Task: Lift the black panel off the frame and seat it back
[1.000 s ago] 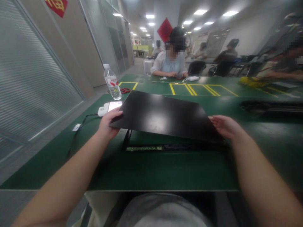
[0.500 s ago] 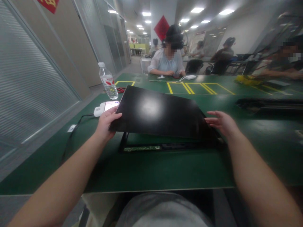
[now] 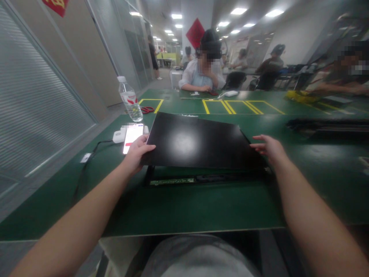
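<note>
A glossy black screen panel tilts above the table, its left end raised higher than its right. My left hand pinches the panel's left edge, thumb on top and fingers underneath. At the right edge, my right hand has its fingers stretched and apart; the fingertips are at or just beside the panel, and I cannot tell whether they touch it. Beneath the panel lies a black frame, with a green circuit board strip along its near side. The panel hides the rest of the frame.
Left of the panel are a phone, a white device with a black cable, a water bottle and red-handled scissors. A long dark part lies at right. A person sits across the green table.
My left hand has lowered the panel's left end and shifted slightly right, uncovering more of the phone. My right hand has hardly moved. The person opposite has raised a hand.
</note>
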A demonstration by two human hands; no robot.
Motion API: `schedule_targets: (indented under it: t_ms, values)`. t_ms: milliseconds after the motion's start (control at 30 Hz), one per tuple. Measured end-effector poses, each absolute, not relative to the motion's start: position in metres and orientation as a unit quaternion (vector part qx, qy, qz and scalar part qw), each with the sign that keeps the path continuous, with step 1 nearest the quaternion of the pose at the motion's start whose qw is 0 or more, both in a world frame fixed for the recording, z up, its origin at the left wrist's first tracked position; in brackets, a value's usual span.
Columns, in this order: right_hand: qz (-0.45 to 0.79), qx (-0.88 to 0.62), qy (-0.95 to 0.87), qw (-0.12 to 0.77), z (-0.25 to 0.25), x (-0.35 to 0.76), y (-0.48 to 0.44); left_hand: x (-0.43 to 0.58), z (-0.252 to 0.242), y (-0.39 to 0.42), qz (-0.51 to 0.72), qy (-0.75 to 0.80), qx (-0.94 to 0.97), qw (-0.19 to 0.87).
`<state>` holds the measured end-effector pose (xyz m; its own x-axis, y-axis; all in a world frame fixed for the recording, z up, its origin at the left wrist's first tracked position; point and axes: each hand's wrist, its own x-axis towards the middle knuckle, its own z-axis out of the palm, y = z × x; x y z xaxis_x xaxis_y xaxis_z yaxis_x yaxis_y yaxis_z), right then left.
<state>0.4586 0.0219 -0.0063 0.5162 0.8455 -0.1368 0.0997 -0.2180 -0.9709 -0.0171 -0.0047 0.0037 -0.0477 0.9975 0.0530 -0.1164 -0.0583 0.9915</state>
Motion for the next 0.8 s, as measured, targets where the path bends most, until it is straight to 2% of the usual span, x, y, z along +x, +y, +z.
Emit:
schedule_targets:
  t_ms: [800]
  values:
    - [0.309, -0.719, -0.386, 0.488, -0.016, 0.464, 0.029, -0.015, -0.004, -0.002, 0.533, 0.526, 0.469, 0.468]
